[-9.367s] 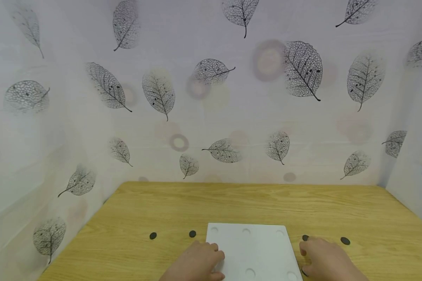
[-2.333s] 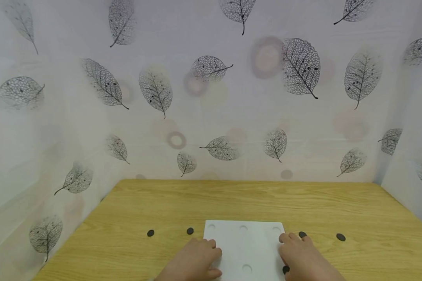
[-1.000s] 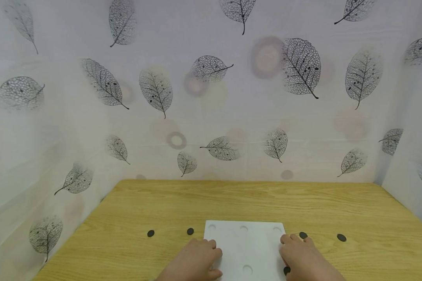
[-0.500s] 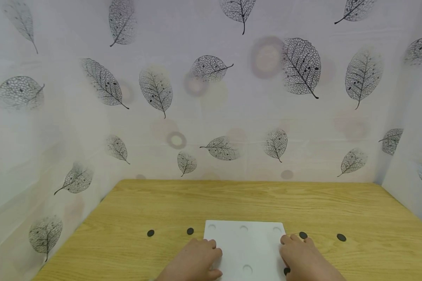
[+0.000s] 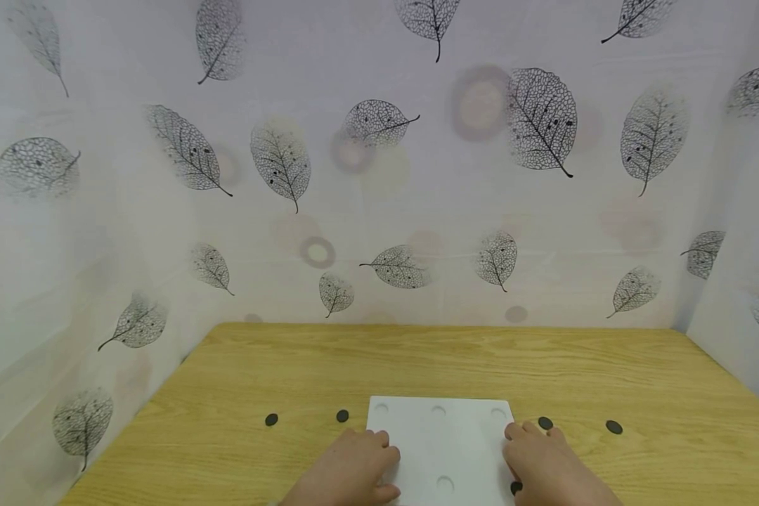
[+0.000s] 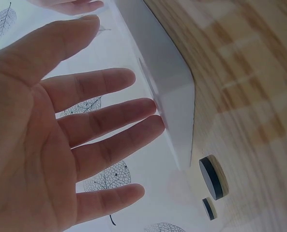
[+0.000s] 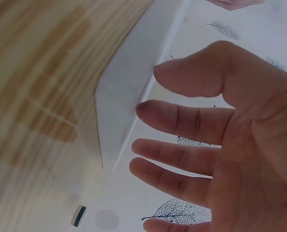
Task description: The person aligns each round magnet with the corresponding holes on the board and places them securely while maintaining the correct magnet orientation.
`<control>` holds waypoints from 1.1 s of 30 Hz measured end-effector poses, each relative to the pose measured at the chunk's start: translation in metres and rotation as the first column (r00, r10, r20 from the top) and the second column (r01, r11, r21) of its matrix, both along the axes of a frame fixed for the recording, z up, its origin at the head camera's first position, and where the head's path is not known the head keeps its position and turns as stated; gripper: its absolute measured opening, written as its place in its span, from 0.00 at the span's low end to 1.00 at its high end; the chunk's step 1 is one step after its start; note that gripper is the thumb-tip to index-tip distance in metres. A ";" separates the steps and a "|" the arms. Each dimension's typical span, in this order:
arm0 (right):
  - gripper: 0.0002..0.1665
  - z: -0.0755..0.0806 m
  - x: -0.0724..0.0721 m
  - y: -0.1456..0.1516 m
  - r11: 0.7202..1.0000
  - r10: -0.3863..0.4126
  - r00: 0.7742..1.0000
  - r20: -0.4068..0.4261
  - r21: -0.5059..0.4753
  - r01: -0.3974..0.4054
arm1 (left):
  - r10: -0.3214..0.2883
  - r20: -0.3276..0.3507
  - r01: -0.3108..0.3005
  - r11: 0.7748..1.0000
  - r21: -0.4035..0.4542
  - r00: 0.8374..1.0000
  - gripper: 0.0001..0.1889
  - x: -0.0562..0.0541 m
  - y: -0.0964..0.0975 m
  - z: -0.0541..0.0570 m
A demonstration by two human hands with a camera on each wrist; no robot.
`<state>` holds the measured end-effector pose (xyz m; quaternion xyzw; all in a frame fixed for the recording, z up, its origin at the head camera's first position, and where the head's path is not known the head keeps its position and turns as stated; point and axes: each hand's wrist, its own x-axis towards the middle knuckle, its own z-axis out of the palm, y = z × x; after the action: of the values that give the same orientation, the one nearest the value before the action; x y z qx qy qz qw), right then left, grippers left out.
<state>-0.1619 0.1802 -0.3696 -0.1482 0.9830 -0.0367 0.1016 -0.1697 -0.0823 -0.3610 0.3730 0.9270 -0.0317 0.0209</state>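
Note:
A flat white panel (image 5: 445,443) with several shallow round dimples lies on the table, its near end cut off by the head view. My left hand (image 5: 351,467) is at its left side; in the left wrist view the fingers are spread and nearly straight, two fingertips right at the panel's edge (image 6: 170,92). My right hand (image 5: 547,467) is at the opposite side. There the index fingertip (image 7: 145,110) meets the panel's edge, the other fingers loosely extended. A small dark round thing (image 5: 516,488) shows beside the right thumb.
Two black discs (image 5: 271,419) (image 5: 343,416) lie on the wooden table (image 5: 443,358) left of the panel. To the right lie two more, one disc (image 5: 545,424) just beyond my right fingers and another disc (image 5: 614,427) farther out. Leaf-printed curtains (image 5: 417,176) surround the table.
Since the oldest frame, my right hand has moved left, from beside the panel to its right edge. During the last two seconds the hands and panel have stayed in place.

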 end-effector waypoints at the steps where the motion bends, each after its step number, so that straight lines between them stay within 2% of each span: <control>1: 0.19 0.000 0.000 0.000 1.000 0.002 1.000 -0.003 0.002 -0.002 | 0.003 0.007 -0.003 1.000 -0.001 1.000 0.11 0.000 0.000 0.000; 11: 0.19 -0.001 -0.002 0.002 0.999 0.017 1.000 -0.014 0.029 -0.016 | 0.013 0.024 -0.013 1.000 0.001 1.000 0.11 0.000 0.001 0.001; 18: 0.18 0.002 0.000 0.004 0.999 0.038 0.998 -0.050 0.040 -0.036 | 0.043 0.076 -0.042 0.999 -0.010 0.996 0.12 -0.001 0.002 0.002; 28: 0.18 0.005 0.002 0.005 1.000 0.023 0.999 -0.043 0.000 -0.023 | 0.033 0.055 -0.032 0.999 -0.018 0.998 0.13 -0.002 0.002 0.001; 33: 0.19 0.004 0.005 0.007 1.000 0.022 0.995 -0.095 -0.002 -0.022 | 0.032 0.053 -0.030 0.999 -0.025 0.998 0.12 -0.002 0.002 0.001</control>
<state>-0.1574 0.1867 -0.3656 -0.1607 0.9850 -0.0300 0.0548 -0.1719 -0.0801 -0.3602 0.3590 0.9314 -0.0328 0.0506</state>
